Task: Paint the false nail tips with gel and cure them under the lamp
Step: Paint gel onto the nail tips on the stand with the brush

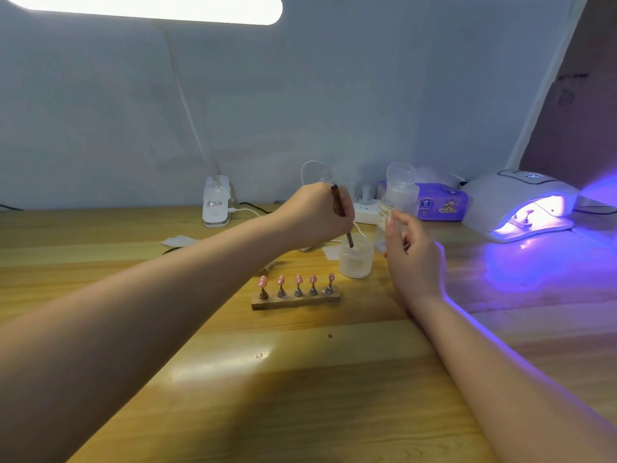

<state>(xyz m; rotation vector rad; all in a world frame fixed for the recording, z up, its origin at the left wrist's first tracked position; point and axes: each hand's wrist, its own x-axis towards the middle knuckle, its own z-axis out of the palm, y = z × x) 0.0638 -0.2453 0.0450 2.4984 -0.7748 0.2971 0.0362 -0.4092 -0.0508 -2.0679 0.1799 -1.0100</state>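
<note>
- The clear pump bottle (395, 208), at about one o'clock from the row of nail tips, bears a label with the word "NAIL"; the rest is hidden or blurred.
- The purple tissue pack (440, 203), at three o'clock from that bottle, carries a round blue logo and cartoon figures; its lettering is unreadable.
- The curing lamp (521, 202), far right, has a lit display on top; its digits are too blurred to read.

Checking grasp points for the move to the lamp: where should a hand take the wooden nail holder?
Likely by its two short ends, from the sides: the wooden nail holder lies flat and long, and five upright pink nail tips crowd its top.
</note>
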